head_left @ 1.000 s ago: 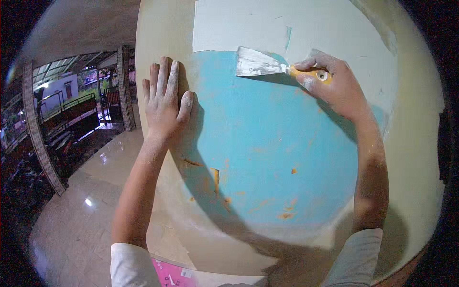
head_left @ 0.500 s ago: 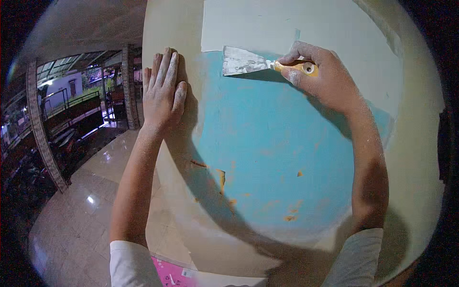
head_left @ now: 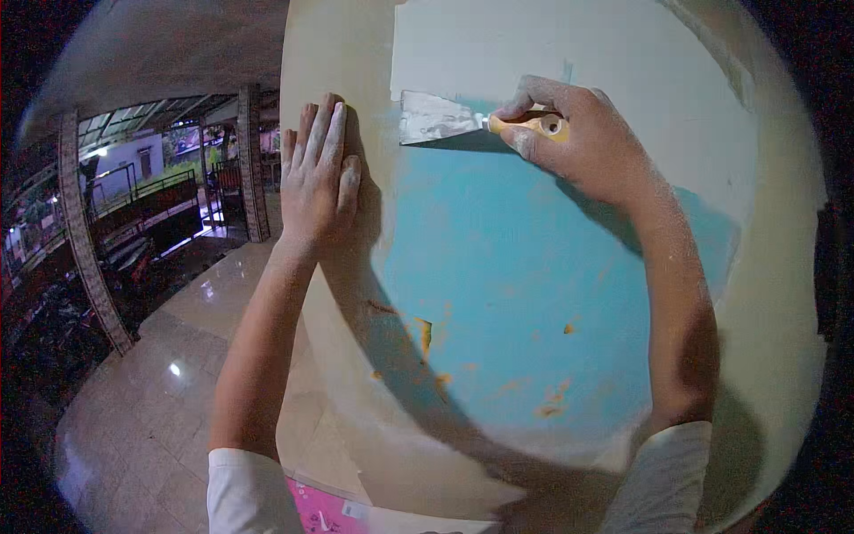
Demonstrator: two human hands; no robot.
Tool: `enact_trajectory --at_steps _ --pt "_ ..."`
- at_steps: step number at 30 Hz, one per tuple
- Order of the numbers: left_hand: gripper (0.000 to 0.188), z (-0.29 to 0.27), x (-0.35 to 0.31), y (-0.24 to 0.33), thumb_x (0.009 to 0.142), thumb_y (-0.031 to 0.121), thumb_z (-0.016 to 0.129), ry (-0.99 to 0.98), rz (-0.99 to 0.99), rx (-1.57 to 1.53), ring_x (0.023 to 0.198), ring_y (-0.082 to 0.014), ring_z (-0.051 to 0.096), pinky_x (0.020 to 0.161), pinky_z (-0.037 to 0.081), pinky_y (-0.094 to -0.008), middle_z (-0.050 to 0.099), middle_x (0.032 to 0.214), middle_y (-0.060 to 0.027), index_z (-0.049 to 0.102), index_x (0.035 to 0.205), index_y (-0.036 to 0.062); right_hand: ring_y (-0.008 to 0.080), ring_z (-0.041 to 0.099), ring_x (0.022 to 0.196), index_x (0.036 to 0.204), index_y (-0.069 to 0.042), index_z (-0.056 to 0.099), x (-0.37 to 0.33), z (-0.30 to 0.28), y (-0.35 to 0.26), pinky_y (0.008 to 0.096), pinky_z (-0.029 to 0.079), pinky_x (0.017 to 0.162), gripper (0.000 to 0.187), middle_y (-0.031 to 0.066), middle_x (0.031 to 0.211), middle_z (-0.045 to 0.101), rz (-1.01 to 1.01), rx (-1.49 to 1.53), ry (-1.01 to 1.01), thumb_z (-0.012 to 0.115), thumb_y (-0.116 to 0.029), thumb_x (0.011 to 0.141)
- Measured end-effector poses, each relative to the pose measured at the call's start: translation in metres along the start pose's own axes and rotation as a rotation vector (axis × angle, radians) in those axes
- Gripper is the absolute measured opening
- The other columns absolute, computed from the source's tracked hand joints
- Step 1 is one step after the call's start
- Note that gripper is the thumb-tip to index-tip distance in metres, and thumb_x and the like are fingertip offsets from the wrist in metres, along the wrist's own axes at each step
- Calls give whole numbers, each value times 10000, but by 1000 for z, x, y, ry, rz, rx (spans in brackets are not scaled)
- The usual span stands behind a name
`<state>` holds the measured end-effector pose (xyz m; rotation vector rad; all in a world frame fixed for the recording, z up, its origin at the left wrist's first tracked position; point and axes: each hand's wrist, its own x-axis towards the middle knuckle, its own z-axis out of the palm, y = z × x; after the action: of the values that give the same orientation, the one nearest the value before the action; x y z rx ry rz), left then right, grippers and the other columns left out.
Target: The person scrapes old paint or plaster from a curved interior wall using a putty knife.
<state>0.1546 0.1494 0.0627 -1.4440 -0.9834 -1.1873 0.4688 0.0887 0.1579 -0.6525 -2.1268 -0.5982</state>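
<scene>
My right hand (head_left: 578, 133) is closed round the yellow handle of a putty knife (head_left: 440, 118). Its wide blade, smeared with white filler, points left along the boundary between pale filler (head_left: 534, 44) and a bare turquoise patch (head_left: 516, 258) on the wall. Whether the whole blade edge touches the surface I cannot tell. To the left, my left hand (head_left: 318, 178) lies flat on the beige wall (head_left: 342, 53), fingers stretched upward. White dust coats both hands. Orange-brown chips and scuffs mark the lower part of the turquoise.
At the far left, pillars (head_left: 93, 231) frame a dark yard with a fence and a light. A shiny tiled floor (head_left: 169, 392) spreads below them. A pink printed item (head_left: 325, 509) shows at the bottom edge, and shadows of my arms cross the wall.
The putty knife has moved left along the upper edge of the turquoise, reaching the patch's left border. My left hand stays on the wall; the whole view has shifted slightly.
</scene>
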Motion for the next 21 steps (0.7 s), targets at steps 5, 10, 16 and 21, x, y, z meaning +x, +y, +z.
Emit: enact_trajectory --at_steps 5,10,16,21 --pt "654 4 -1 -1 952 258 452 -15 1 11 1521 -339 173 1226 94 -539 241 1636 -117 283 1562 91 233 663 857 1011 -57 705 4 -2 -3 380 522 836 299 137 931 711 29 -9 -31 638 -300 850" --pt "653 9 1 -3 949 247 460 4 21 -10 1522 -342 171 1222 99 -542 240 1638 -112 291 1559 85 283 674 863 1019 -91 697 10 6 2 405 516 815 288 130 925 720 10 -9 -29 652 -329 863" --pt "643 9 1 -3 953 237 468 5 25 -12 1517 -348 186 1219 119 -540 255 1632 -115 299 1558 96 351 698 896 1049 -134 694 7 13 2 443 533 822 275 146 951 728 -12 1 -27 664 -347 878" --pt "643 11 0 -8 951 243 474 -2 9 29 1516 -342 190 1211 143 -557 254 1632 -112 304 1553 94 236 649 854 1045 -15 707 -30 20 -1 340 500 838 306 115 889 685 143 100 19 637 -221 830"
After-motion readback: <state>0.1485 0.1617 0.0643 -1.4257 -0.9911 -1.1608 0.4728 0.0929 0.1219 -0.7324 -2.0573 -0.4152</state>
